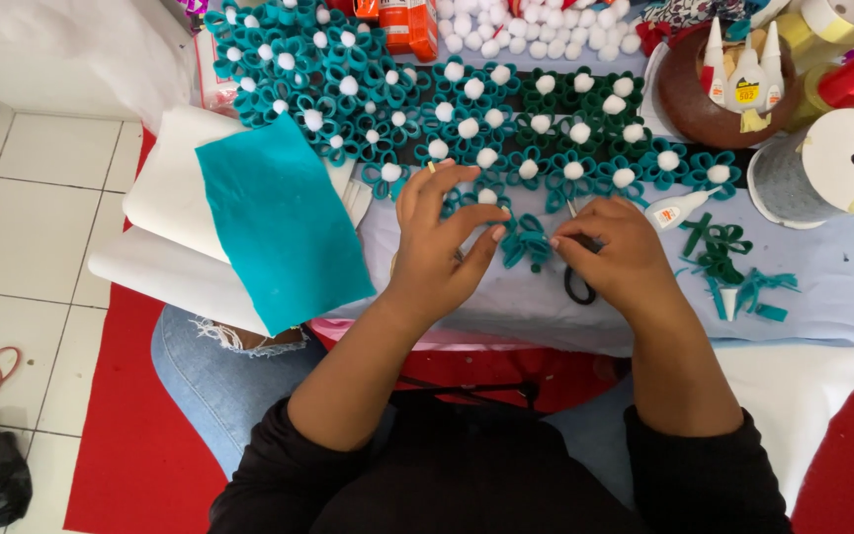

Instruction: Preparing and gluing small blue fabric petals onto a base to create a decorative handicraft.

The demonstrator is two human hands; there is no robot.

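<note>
Teal felt flower (526, 240) sits on the table (822, 267), pinched between both hands. Left hand (439, 237) presses its petals; right hand (617, 247) grips black scissors (578, 285) beside it. Finished flowers (467, 109) lie just beyond.

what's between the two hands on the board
In the head view, a small teal felt flower without a pompom lies between the left hand and the right hand, on the pale blue board.
</note>
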